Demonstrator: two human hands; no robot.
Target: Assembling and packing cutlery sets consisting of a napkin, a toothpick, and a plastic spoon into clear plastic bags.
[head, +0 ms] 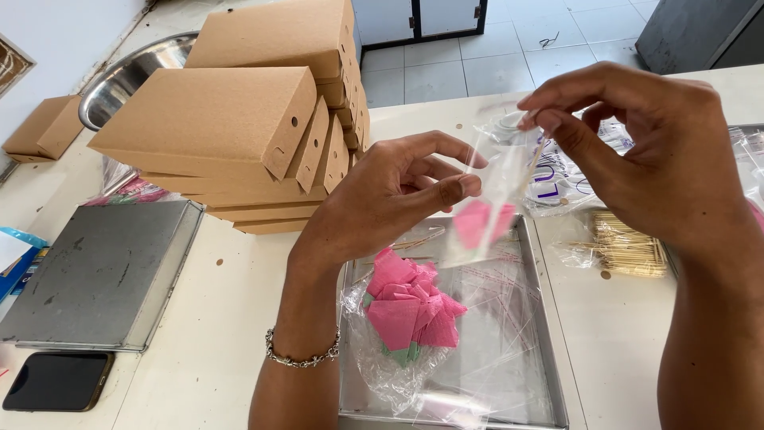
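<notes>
A small clear bag (495,199) is pinched by the left hand (390,199) and right hand (645,151), one pink napkin (477,223) already inside, while a pile of pink napkins (410,302) is left unbagged in the metal tray (549,358).

Metal tray's (549,374) near edge past the frame — clear sleeve's (497,187) contents blurred pink.

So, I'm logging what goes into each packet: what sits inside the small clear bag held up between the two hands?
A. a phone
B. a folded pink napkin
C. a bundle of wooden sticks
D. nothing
B: the clear bag, pinched by the left hand and right hand, shows a folded pink napkin at its bottom.
</notes>
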